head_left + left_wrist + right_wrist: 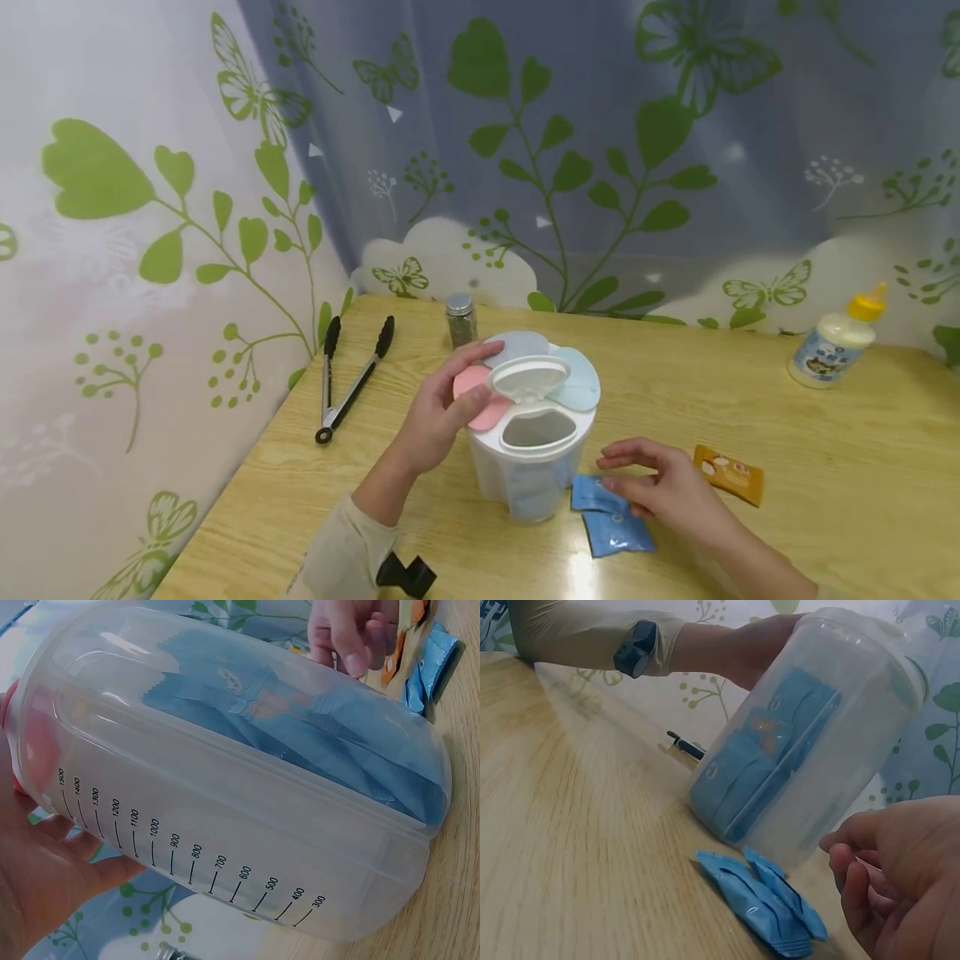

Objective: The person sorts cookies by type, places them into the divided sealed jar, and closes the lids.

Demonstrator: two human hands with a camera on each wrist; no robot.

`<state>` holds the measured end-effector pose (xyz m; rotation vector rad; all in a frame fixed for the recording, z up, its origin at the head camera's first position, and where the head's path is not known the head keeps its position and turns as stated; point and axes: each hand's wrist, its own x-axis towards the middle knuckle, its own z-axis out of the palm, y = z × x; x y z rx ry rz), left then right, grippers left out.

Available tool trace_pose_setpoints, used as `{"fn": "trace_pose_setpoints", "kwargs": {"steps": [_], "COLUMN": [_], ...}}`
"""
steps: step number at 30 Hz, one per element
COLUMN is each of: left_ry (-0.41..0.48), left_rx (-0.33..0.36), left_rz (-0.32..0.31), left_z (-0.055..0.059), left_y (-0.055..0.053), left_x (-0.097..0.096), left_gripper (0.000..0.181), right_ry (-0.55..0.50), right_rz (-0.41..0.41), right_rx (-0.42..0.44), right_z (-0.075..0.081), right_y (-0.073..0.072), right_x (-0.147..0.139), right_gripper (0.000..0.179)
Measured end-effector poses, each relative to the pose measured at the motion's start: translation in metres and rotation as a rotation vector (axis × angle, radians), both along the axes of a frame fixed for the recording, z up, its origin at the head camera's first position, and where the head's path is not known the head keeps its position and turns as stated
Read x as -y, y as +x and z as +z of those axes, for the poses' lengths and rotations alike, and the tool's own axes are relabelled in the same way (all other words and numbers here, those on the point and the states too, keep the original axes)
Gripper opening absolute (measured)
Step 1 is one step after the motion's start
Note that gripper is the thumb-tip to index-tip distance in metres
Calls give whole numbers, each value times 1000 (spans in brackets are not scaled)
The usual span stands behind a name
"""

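Note:
A clear plastic storage container (pixel 491 475) with a white lid (pixel 517 440) stands on the table. My left hand (pixel 437 417) grips its left upper side, thumb over the pink flap (pixel 471 390). One lid flap (pixel 531 379) stands raised behind the front opening (pixel 540 431). Blue packets (pixel 300 735) fill part of one compartment, and black measuring marks run down the wall in the left wrist view. Right of the container, my right hand (pixel 667 492) hovers near two blue packets (pixel 621 535) on the table, fingers loosely bent with nothing visible between them.
An orange packet (pixel 731 475) lies beyond my right hand. Black-tipped tongs (pixel 352 392) lie spread at the left. A spice jar (pixel 461 321) stands behind the container, and a yellow-capped bottle (pixel 831 346) at the back right. A patterned curtain (pixel 570 167) borders the table.

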<state>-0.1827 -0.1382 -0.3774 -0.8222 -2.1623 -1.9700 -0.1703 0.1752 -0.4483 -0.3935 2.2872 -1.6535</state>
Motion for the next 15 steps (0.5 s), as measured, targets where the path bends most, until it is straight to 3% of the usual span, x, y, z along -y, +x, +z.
{"fn": "trace_pose_setpoints", "kwargs": {"steps": [5,15], "left_ry": [-3,-2], "left_rx": [-2,-25], "left_rz": [13,13], "left_z": [0,-1], "left_y": [0,-2], "left_x": [2,0], "left_gripper": [51,50], "right_ry": [31,295], "right_rz": [-2,-7], "right_rx": [19,-102], "right_z": [-7,-7], "right_y": [-3,-1], "right_x": [3,3], "right_gripper": [46,41]}}
